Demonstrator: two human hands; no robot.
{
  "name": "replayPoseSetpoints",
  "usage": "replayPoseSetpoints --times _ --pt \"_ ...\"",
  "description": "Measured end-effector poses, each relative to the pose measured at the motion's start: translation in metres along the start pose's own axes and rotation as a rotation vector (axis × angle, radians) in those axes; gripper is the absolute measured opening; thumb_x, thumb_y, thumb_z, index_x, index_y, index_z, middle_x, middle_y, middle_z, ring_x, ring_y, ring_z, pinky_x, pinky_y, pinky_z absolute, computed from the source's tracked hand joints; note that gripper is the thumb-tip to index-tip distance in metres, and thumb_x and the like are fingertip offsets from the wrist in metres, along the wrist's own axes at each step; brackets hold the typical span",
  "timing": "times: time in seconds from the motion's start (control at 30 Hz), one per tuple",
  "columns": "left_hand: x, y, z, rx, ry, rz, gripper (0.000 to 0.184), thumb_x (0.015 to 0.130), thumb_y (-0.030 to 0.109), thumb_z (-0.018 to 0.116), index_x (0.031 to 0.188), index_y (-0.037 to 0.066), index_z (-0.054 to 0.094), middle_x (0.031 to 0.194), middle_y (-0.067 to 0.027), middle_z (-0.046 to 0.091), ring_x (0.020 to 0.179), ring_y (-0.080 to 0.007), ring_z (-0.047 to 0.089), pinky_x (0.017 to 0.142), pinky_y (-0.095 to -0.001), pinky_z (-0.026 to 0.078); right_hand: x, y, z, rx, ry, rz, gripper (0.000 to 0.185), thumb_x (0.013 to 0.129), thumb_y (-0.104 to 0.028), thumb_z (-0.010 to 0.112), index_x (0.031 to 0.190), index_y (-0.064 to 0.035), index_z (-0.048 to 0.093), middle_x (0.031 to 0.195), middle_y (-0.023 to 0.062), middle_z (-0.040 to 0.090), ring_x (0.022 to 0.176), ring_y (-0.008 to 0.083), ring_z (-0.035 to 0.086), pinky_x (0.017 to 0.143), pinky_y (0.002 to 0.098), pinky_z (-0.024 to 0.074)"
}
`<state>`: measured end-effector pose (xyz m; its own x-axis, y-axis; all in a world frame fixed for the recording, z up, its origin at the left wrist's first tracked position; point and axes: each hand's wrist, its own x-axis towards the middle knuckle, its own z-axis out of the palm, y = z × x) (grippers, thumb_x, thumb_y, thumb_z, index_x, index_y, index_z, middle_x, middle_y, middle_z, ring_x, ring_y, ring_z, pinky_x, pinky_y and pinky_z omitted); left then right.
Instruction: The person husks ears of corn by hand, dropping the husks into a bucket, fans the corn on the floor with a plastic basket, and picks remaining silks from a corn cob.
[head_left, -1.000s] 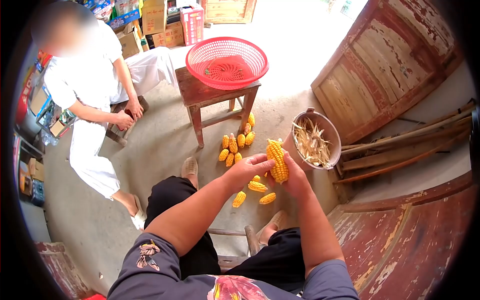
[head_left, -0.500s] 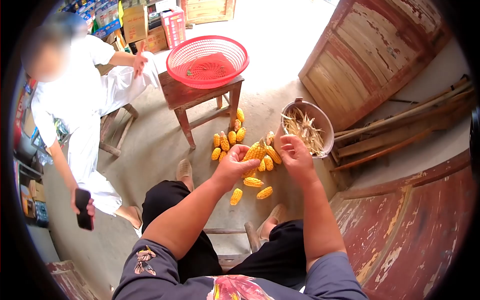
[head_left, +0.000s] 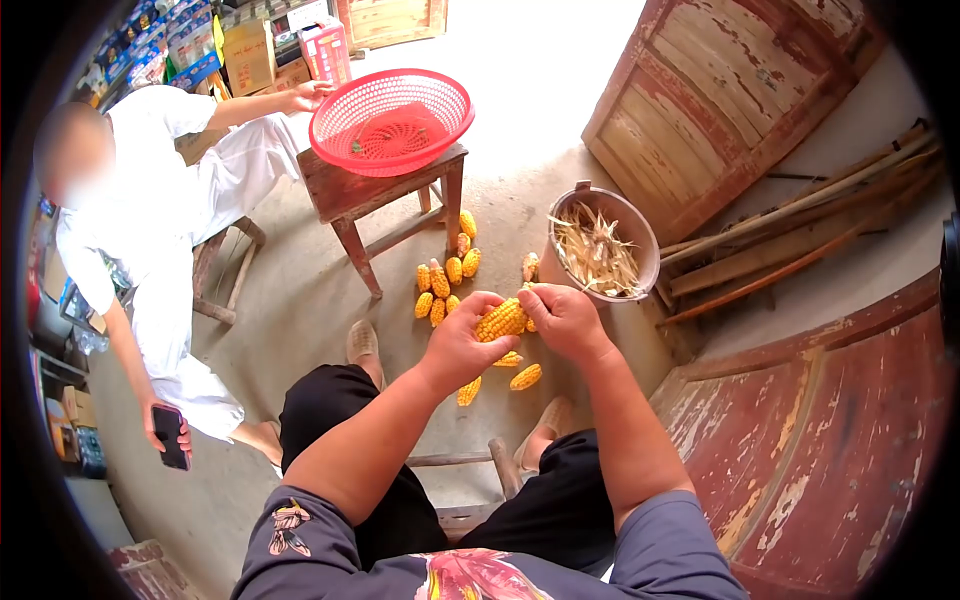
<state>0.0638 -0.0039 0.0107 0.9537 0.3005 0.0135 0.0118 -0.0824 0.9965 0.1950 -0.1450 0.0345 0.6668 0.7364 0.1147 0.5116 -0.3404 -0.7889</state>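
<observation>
A yellow ear of corn (head_left: pixel 502 321) is in front of me, wrapped by the fingers of my left hand (head_left: pixel 462 342). My right hand (head_left: pixel 570 322) pinches at the ear's upper right end; its fingers hide what exactly is between them. Below the hands, another ear of corn (head_left: pixel 525 377) lies on the floor, with one more (head_left: pixel 469 391) to its left. Several ears (head_left: pixel 438 280) form a loose group beyond my left hand. Past my right hand stands a bucket (head_left: pixel 652 262) holding dry husks (head_left: pixel 596 245).
A red plastic basket (head_left: pixel 462 108) rests on a wooden stool (head_left: pixel 330 195). At left, a seated person in white (head_left: pixel 150 200) holds a phone (head_left: pixel 171 437) and extends the other hand toward the basket. Wooden poles (head_left: pixel 790 240) lean at right, near a weathered door (head_left: pixel 720 120).
My right hand has moved left from beside the bucket to the ear's end. The seated person's raised hand has moved to the basket's rim. The whole view has shifted slightly.
</observation>
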Motion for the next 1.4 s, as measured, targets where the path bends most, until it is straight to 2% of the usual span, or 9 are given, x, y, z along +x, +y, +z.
replayPoseSetpoints --times 0.17,0.23,0.33,0.77,0.87,0.97,1.1,1.2,1.4 --pt "-0.002 0.006 -0.003 0.062 0.028 0.075 0.044 0.08 0.006 0.076 0.117 0.006 0.052 0.104 -0.0062 0.058 0.095 -0.0138 0.06 0.083 -0.0273 0.05 0.003 0.007 0.005 0.098 -0.009 -0.02 0.034 0.097 -0.029 0.056 0.077 -0.0011 0.061 0.065 0.0128 0.058 0.058 0.0262 0.057 0.057 0.0377 0.044" --pt "-0.007 0.023 -0.007 0.414 0.138 0.267 0.047 0.077 0.007 0.077 0.117 0.006 0.053 0.103 -0.0087 0.06 0.095 -0.0189 0.062 0.082 -0.0301 0.05 0.004 0.011 0.012 0.412 -0.017 0.045 0.033 0.099 -0.025 0.054 0.076 -0.0027 0.06 0.06 0.0017 0.053 0.054 0.0129 0.051 0.052 0.03 0.0401" --pt "-0.007 0.023 -0.007 0.407 0.183 0.344 0.048 0.075 0.008 0.078 0.116 0.006 0.054 0.103 -0.0105 0.06 0.094 -0.0228 0.062 0.082 -0.0321 0.05 0.002 0.005 0.012 0.729 -0.081 0.232 0.028 0.1 -0.023 0.053 0.079 -0.0066 0.058 0.063 -0.0059 0.049 0.055 0.0037 0.045 0.049 0.0225 0.0347" --pt "-0.001 0.018 -0.003 0.289 0.213 0.415 0.047 0.078 0.001 0.076 0.118 0.005 0.051 0.106 -0.0093 0.062 0.096 -0.0177 0.063 0.083 -0.0283 0.051 0.003 -0.011 0.014 1.306 -0.089 0.326 0.033 0.102 -0.025 0.048 0.072 -0.0129 0.045 0.059 -0.0051 0.036 0.049 0.006 0.032 0.046 0.0228 0.0272" --pt "0.002 0.019 -0.004 0.233 0.19 0.366 0.047 0.077 0.003 0.077 0.117 0.006 0.052 0.105 -0.01 0.062 0.095 -0.0202 0.064 0.082 -0.0297 0.052 0.003 -0.001 0.008 1.271 -0.146 0.277 0.037 0.102 -0.033 0.049 0.071 -0.0126 0.046 0.059 -0.0045 0.038 0.051 0.0067 0.034 0.048 0.0229 0.0281" --pt "0.005 0.029 -0.007 0.434 0.237 0.424 0.047 0.073 0.011 0.076 0.114 0.008 0.053 0.103 -0.0123 0.06 0.095 -0.0324 0.061 0.081 -0.0369 0.05 0.002 -0.013 -0.003 0.799 -0.123 0.316 0.044 0.101 -0.044 0.049 0.069 -0.013 0.049 0.061 -0.0051 0.042 0.056 0.0054 0.037 0.052 0.022 0.0305" --pt "0.009 0.02 -0.01 0.569 0.195 0.532 0.049 0.071 0.01 0.075 0.115 0.011 0.053 0.105 -0.0114 0.059 0.098 -0.0324 0.061 0.082 -0.0393 0.05 0.006 0.025 0.024 0.497 0.062 0.077 0.038 0.1 -0.035 0.054 0.076 -0.005 0.059 0.065 -0.0048 0.048 0.063 0.0059 0.043 0.056 0.0258 0.0387" --pt "0.005 0.028 -0.015 0.671 0.193 0.507 0.051 0.071 0.01 0.075 0.116 0.011 0.053 0.106 -0.0116 0.059 0.098 -0.0334 0.06 0.083 -0.0394 0.05 0.006 -0.001 0.009 0.558 -0.147 0.402 0.047 0.1 -0.047 0.047 0.073 -0.0103 0.059 0.067 -0.0044 0.052 0.058 0.0066 0.044 0.053 0.0235 0.0356" --pt "0.015 -0.002 -0.018 0.694 0.281 0.488 0.055 0.071 0.008 0.071 0.124 0.009 0.055 0.112 -0.0143 0.061 0.109 -0.034 0.055 0.094 -0.0439 0.045 0.014 0.013 0.029 0.92 -0.098 0.509 0.028 0.099 -0.029 0.049 0.077 -0.0118 0.054 0.063 -0.0019 0.048 0.054 0.0091 0.046 0.047 0.0268 0.0349"
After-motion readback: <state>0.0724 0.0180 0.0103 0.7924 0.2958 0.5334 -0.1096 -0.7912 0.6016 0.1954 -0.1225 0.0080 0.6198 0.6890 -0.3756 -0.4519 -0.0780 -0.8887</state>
